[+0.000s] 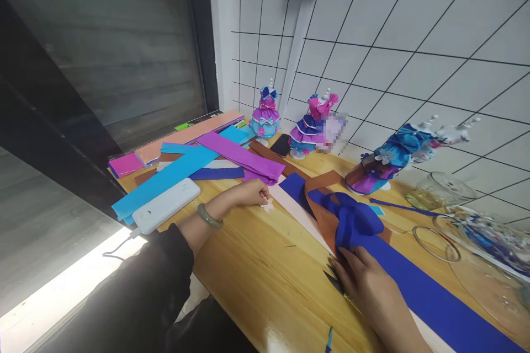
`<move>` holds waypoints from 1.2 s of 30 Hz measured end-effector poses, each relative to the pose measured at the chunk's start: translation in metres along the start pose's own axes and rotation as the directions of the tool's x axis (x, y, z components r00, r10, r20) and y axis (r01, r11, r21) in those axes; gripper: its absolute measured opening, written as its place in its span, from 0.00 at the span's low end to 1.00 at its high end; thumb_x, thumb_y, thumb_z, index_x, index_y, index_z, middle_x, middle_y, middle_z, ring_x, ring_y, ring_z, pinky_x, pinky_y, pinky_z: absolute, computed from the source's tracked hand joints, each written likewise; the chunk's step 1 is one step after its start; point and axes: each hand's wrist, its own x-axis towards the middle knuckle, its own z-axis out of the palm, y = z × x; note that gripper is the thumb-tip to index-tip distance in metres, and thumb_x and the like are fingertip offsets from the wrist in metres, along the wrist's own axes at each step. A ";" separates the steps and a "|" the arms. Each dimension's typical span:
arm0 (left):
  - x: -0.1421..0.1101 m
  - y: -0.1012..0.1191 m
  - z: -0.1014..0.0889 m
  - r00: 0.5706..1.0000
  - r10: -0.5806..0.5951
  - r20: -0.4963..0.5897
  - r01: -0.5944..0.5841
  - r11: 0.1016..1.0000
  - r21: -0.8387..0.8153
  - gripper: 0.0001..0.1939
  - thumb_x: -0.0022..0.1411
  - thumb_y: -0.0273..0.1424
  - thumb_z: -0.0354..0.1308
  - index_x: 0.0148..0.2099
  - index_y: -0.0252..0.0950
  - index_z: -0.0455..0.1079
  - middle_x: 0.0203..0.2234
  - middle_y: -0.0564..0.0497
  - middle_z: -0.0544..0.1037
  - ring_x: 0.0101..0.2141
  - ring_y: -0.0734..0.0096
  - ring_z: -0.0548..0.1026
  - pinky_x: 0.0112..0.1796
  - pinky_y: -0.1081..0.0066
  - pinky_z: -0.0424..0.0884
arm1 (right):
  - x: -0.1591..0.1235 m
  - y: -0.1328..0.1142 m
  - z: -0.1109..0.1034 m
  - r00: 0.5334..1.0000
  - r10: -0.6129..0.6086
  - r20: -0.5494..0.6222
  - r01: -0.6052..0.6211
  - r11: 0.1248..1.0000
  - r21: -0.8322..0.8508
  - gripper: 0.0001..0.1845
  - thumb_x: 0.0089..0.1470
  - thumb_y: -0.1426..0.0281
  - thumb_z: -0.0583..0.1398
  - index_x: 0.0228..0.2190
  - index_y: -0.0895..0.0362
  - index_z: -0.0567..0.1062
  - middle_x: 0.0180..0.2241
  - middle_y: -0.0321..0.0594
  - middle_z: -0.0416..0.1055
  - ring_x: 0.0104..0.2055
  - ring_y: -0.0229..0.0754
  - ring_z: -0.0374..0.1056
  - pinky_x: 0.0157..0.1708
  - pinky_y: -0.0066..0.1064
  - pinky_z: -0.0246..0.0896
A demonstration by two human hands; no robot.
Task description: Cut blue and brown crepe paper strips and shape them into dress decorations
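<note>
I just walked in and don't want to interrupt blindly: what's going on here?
Someone is doing craft work at a wooden table. The left hand has a small pink flower in its grip. The right hand is over the scissors, covering part of them; whether it holds them is hard to tell. A blue strip runs beside that hand, and small dress forms in bright outfits stand at the back.

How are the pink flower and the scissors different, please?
The pink flower is pale with rounded petals; the scissors have dark, pointed blades. The flower is pinched in the left hand, while the scissors are at the right hand, which partly hides them. Both are close to a hand.
</note>
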 end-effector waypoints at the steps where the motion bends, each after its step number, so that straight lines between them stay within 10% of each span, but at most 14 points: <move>1: 0.002 -0.001 0.001 1.000 0.006 -0.001 -0.006 1.000 -0.001 0.13 0.44 0.31 0.57 0.34 0.32 0.74 0.25 0.51 0.76 0.26 0.73 0.70 0.22 0.78 0.57 | 0.003 -0.003 -0.003 1.000 -0.028 0.006 0.029 0.997 -0.075 0.17 0.57 0.61 0.49 0.33 0.56 0.73 0.29 0.44 0.69 0.30 0.43 0.68 0.24 0.31 0.59; 7: 0.005 0.003 0.012 1.000 -0.002 -0.013 0.002 1.000 0.027 0.13 0.44 0.30 0.57 0.35 0.33 0.74 0.24 0.52 0.75 0.23 0.76 0.67 0.20 0.78 0.55 | 0.020 -0.005 -0.014 0.975 -0.176 0.133 0.206 0.942 -0.265 0.12 0.53 0.74 0.52 0.21 0.56 0.70 0.23 0.41 0.67 0.26 0.42 0.64 0.24 0.31 0.53; 13: -0.001 0.021 0.031 0.999 0.053 -0.007 -0.054 0.997 -0.050 0.12 0.46 0.30 0.56 0.34 0.33 0.74 0.25 0.51 0.76 0.24 0.75 0.69 0.21 0.78 0.56 | 0.021 0.004 -0.013 0.998 0.027 0.060 -0.028 0.999 0.020 0.15 0.56 0.66 0.48 0.28 0.54 0.73 0.28 0.41 0.71 0.29 0.41 0.67 0.26 0.29 0.56; 18: 0.005 0.022 0.047 0.974 0.027 -0.224 -0.027 1.000 0.003 0.11 0.48 0.34 0.56 0.32 0.33 0.73 0.26 0.50 0.76 0.28 0.72 0.71 0.26 0.75 0.62 | 0.020 0.009 -0.014 0.982 0.170 0.079 -0.185 0.950 0.252 0.16 0.56 0.62 0.48 0.30 0.54 0.73 0.31 0.40 0.72 0.32 0.42 0.69 0.31 0.30 0.59; 32: 0.013 0.020 0.060 0.885 0.150 -0.441 -0.052 0.973 0.225 0.22 0.51 0.33 0.58 0.49 0.38 0.66 0.38 0.50 0.73 0.40 0.66 0.69 0.42 0.70 0.62 | 0.017 0.014 -0.014 0.972 0.226 0.056 -0.229 0.881 0.413 0.17 0.56 0.60 0.49 0.32 0.56 0.73 0.33 0.42 0.72 0.35 0.43 0.67 0.35 0.32 0.60; 36: 0.013 0.021 0.059 0.874 0.118 -0.471 -0.005 0.972 0.233 0.14 0.50 0.32 0.59 0.41 0.37 0.66 0.36 0.50 0.72 0.40 0.67 0.68 0.41 0.69 0.62 | 0.016 0.011 -0.014 0.981 0.189 0.040 -0.190 0.912 0.362 0.17 0.56 0.61 0.49 0.31 0.56 0.73 0.32 0.42 0.72 0.34 0.43 0.68 0.33 0.31 0.60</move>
